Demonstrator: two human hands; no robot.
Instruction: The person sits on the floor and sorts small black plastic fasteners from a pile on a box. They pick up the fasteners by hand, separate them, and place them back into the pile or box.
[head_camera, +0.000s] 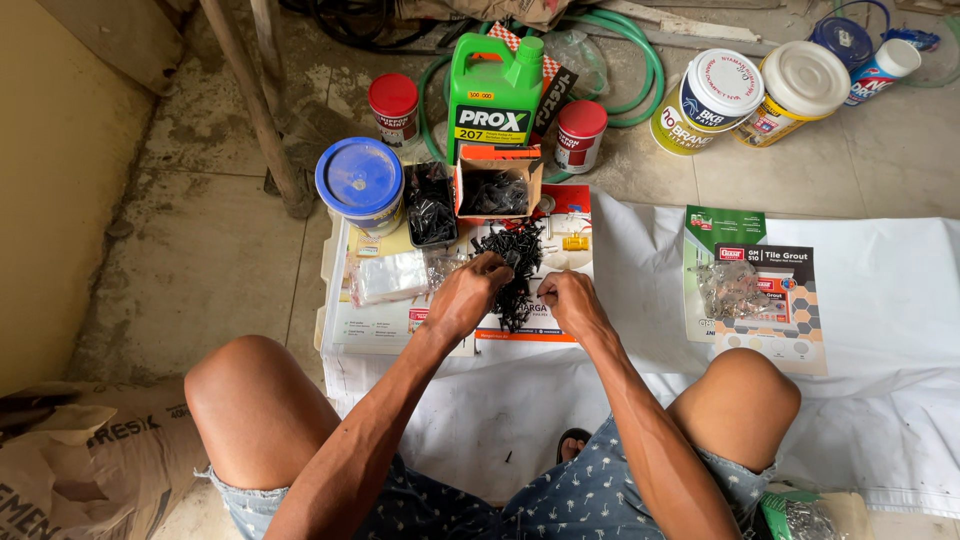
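Left hand (468, 293) curling closed, fingertips pinching black screws from pile (517, 262) lying on printed sheet on floor. Right hand (568, 298) also closing, pinching something small at pile's lower edge; what, cannot tell. Open cardboard box (497, 183) of screws sitting just behind pile, green jug (492, 95) standing behind box.

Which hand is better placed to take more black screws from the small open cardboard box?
Probably the left hand. It rests on the pile of black screws, directly below the open cardboard box. The right hand sits lower, beside the pile, so it is farther from the box.
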